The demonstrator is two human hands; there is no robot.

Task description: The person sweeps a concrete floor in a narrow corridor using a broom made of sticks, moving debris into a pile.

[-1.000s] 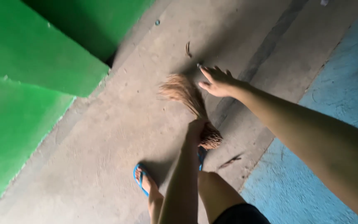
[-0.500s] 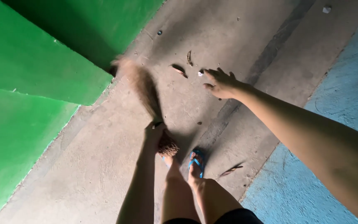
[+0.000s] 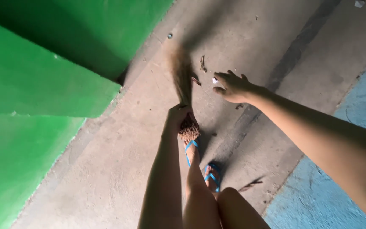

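My left hand grips a short brown stick broom near its bound end, and the bristles reach away over the concrete floor, blurred by motion. My right hand hovers over the floor to the right of the bristles, palm down, fingers spread and holding nothing. A few dry leaf bits and a small white scrap lie on the floor between the bristles and my right hand. My feet in blue flip-flops stand just below the broom's end.
A green painted wall with a stepped corner fills the left side. A blue painted floor area lies at the right. A dry twig lies near its border, and a small round bit sits by the wall.
The broom swung left, then its bristles moved back toward the middle, pointing away from me. My feet stepped forward. My right hand stayed spread over the floor.
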